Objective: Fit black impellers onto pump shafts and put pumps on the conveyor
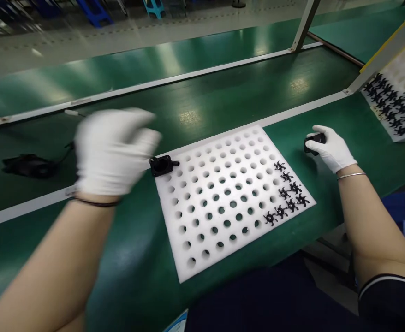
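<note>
Pinched in the right hand (332,148) was a small black plastic housing (313,140); the left hand (112,152), blurred at nine o'clock, could not be judged and could knock the black housing (161,165) off the white perforated foam tray (232,198).

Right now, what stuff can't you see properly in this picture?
Head view only:
- Left hand: motion blur hides its fingers, and whether it holds anything.
- Black part in the right hand: mostly covered by the gloved fingers, shape unclear.
- Second foam tray: cut off by the right edge.
- Dark object on the belt: blurred, partly behind the left hand.
- Black impellers on the white foam tray: too small for detail.
</note>
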Tool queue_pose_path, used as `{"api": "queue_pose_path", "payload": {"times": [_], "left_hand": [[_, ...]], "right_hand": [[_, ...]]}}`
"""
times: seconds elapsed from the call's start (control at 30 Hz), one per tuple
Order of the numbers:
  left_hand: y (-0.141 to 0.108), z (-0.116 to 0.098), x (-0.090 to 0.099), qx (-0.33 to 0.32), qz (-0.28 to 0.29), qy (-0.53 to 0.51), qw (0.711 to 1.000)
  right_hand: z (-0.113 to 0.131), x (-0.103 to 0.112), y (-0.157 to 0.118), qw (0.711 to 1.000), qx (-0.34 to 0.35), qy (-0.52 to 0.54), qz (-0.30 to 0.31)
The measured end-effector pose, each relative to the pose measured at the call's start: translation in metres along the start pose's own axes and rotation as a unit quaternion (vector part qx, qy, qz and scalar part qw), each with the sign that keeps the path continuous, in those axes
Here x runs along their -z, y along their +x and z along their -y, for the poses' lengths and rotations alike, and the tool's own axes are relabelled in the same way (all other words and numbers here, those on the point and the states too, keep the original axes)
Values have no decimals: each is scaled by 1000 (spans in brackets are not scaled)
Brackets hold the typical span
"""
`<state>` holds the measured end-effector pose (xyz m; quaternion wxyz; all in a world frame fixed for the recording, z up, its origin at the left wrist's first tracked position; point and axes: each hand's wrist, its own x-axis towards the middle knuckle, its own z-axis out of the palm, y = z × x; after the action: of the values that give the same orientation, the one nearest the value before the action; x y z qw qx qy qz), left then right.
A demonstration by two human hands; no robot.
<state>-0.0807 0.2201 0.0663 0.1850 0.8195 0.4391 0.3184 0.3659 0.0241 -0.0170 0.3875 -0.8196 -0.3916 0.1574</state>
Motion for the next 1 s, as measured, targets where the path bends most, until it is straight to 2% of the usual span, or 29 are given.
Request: {"api": "queue_pose_path", "payload": {"times": [0.03, 0.07, 0.1, 0.17, 0.23, 0.27, 0.33, 0.47, 0.53, 0.6, 0.7, 0.73, 0.77, 0.8, 0.87, 0.9, 0.93, 0.97, 1.0], "left_hand": [[-10, -30, -27, -130, 111, 34, 985], [-18, -58, -57, -211, 211, 69, 952], [-23, -83, -86, -240, 261, 97, 930], [-26, -121, -141, -249, 302, 116, 913], [-22, -143, -179, -235, 324, 122, 908], [-19, -149, -192, -229, 332, 128, 906], [-14, -152, -205, -239, 334, 149, 900], [-11, -141, -208, -327, 336, 154, 870], [-10, -138, -204, -342, 341, 118, 868], [-10, -141, -195, -317, 305, 56, 897], [-22, -150, -169, -189, 163, -80, 965], [-31, -153, -159, -127, 126, -147, 973], [-44, -155, -149, -62, 106, -224, 967], [-60, -157, -140, 5, 104, -306, 946], [-95, -160, -131, 128, 113, -449, 877], [-112, -161, -130, 176, 109, -495, 844], [-129, -162, -132, 212, 94, -518, 823], [-143, -163, -134, 233, 73, -520, 819], [-154, -163, -137, 237, 49, -500, 832]], "right_hand": [[-4, -2, -6, 998, -15, 61, 4], [-8, -3, -11, 991, -35, 132, 5], [-11, -3, -16, 977, -55, 206, 11], [-16, 1, -22, 943, -75, 322, 27], [-14, 9, -31, 908, -71, 410, 47], [-11, 11, -36, 894, -63, 439, 60], [-2, 10, -51, 854, -52, 512, 81], [11, -13, -80, 733, -83, 668, 97], [11, -22, -87, 699, -89, 705, 84], [9, -22, -90, 679, -77, 726, 72], [13, -12, -92, 675, -57, 734, 43], [19, -10, -95, 678, -53, 733, 33], [27, -9, -99, 680, -50, 731, 25], [38, -9, -104, 678, -49, 733, 23], [64, -16, -118, 664, -55, 744, 42], [78, -22, -126, 654, -63, 752, 57], [91, -28, -134, 644, -73, 758, 73], [104, -34, -142, 638, -84, 760, 88], [115, -40, -148, 636, -93, 759, 102]]}}
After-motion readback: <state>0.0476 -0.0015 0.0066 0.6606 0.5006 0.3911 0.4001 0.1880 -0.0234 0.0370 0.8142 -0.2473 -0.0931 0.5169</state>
